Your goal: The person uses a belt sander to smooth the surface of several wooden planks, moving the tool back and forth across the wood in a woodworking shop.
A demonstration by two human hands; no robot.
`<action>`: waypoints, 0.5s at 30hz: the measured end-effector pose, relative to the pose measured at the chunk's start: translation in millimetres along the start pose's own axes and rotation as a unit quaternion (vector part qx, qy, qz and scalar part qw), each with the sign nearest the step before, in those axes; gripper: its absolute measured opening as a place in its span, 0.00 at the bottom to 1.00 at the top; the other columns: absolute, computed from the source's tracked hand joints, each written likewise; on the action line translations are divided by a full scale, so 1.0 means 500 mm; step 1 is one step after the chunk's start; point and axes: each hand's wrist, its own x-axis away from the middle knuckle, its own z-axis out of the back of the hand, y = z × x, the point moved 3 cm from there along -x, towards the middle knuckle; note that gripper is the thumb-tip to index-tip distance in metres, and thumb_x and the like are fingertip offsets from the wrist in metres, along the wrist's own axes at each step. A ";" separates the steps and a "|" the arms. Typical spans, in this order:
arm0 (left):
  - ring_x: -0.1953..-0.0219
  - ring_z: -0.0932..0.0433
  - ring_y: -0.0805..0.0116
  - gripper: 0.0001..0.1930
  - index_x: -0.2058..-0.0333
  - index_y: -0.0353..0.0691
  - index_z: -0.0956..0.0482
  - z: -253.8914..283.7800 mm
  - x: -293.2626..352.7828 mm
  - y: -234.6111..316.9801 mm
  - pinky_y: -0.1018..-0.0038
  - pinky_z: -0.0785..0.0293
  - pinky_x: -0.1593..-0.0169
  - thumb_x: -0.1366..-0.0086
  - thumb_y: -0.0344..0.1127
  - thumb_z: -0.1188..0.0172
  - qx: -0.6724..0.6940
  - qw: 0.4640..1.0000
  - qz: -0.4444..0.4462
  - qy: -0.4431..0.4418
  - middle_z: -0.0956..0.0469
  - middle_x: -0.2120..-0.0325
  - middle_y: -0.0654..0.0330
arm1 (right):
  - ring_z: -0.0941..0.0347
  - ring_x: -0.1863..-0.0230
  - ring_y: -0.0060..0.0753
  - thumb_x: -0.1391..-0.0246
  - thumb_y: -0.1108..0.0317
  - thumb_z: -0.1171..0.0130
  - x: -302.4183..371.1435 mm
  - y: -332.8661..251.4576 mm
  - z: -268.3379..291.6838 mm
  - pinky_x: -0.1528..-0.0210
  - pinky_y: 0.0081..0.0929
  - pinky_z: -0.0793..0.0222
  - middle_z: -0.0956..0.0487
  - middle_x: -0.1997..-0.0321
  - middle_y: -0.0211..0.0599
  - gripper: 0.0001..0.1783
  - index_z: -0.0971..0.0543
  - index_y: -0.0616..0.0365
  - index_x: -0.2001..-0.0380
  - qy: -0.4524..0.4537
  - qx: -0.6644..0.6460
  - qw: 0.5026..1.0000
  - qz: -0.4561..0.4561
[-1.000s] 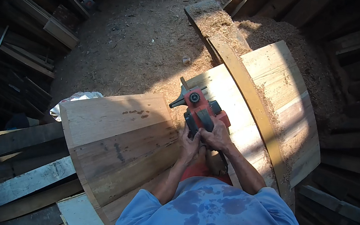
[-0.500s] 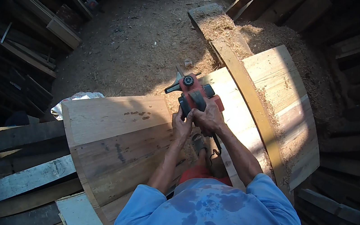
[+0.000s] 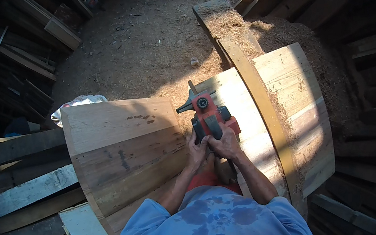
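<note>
Free room about the red-and-black electric planer (image 3: 209,114): beyond it, I find open passage above the dirt floor (image 3: 136,44); to its left, a hand could skim the brown jointed panel (image 3: 131,153). To its right, the yellow-brown beam (image 3: 266,106), lying across the pale jointed panel (image 3: 252,131), bars my way. On its near side, the left hand (image 3: 197,150), the right hand (image 3: 226,144) and the blue-shirted torso (image 3: 230,230) block me.

Observed a brown, earthen-looking floor (image 3: 127,38), littered with wood shavings (image 3: 298,34), heaped toward the upper right. Noted stacked planks (image 3: 61,34) at left and boards (image 3: 363,171) along the right, mostly in shade. Recorded one sunlit patch (image 3: 206,72) mid-floor.
</note>
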 end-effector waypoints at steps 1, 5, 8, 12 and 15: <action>0.48 0.20 0.66 0.30 0.28 0.36 0.27 0.010 -0.039 0.006 0.68 0.20 0.46 0.23 0.43 0.34 0.016 1.000 0.005 -0.005 0.23 0.54 0.58 | 0.14 0.56 0.54 0.45 0.61 0.27 -0.038 -0.008 -0.007 0.51 0.45 0.19 0.15 0.59 0.58 0.24 0.20 0.67 0.51 0.005 -0.002 1.000 0.013; 0.52 0.18 0.50 0.30 0.32 0.39 0.24 0.048 -0.204 0.055 0.57 0.21 0.48 0.24 0.50 0.34 -0.107 0.994 0.006 0.021 0.21 0.55 0.44 | 0.13 0.60 0.40 0.43 0.64 0.32 -0.197 -0.067 -0.017 0.56 0.39 0.16 0.13 0.61 0.49 0.25 0.20 0.67 0.46 0.015 0.025 0.999 0.024; 0.65 0.17 0.73 0.24 0.41 0.33 0.17 0.073 -0.296 0.054 0.68 0.20 0.59 0.22 0.48 0.34 -0.090 0.993 -0.060 0.054 0.12 0.65 0.60 | 0.13 0.63 0.38 0.43 0.65 0.32 -0.262 -0.106 -0.026 0.59 0.36 0.16 0.14 0.62 0.48 0.25 0.21 0.67 0.46 0.009 0.011 0.999 0.036; 0.55 0.17 0.48 0.29 0.35 0.42 0.21 0.072 -0.264 0.043 0.55 0.20 0.50 0.25 0.53 0.33 -0.079 0.997 0.000 0.011 0.21 0.58 0.44 | 0.14 0.64 0.36 0.43 0.65 0.32 -0.217 -0.126 -0.018 0.59 0.36 0.16 0.14 0.61 0.47 0.24 0.21 0.67 0.46 -0.009 -0.023 1.000 0.010; 0.56 0.17 0.53 0.30 0.31 0.42 0.23 0.033 -0.138 0.033 0.58 0.19 0.51 0.25 0.50 0.32 -0.134 0.991 0.014 -0.002 0.21 0.58 0.47 | 0.16 0.60 0.33 0.42 0.65 0.30 -0.120 -0.025 -0.012 0.57 0.35 0.18 0.14 0.57 0.47 0.25 0.21 0.66 0.45 0.033 0.035 0.998 0.034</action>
